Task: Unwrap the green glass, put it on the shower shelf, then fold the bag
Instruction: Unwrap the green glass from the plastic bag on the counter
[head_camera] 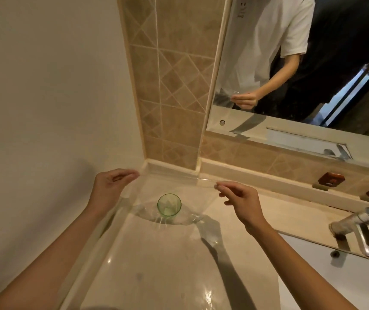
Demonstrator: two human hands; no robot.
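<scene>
A: Which step is the person on?

B: Unwrapping, it seems. The left hand (112, 184) and right hand (237, 195) each pinch an upper edge of the clear plastic bag (179, 189), stretched between them. The green glass (169, 205) stands upright near the worktop (156, 265)'s back-left corner, seemingly inside the bag.

A: And next?

B: Probably lifting the bag clear without tipping the glass, then carrying the glass to the shower shelf, which is out of view.

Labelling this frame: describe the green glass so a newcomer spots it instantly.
Start at the beige counter left of the sink, in the tiled corner. The green glass stands upright there between the left hand and right hand, behind the clear bag they stretch. It is the only green thing.
</scene>
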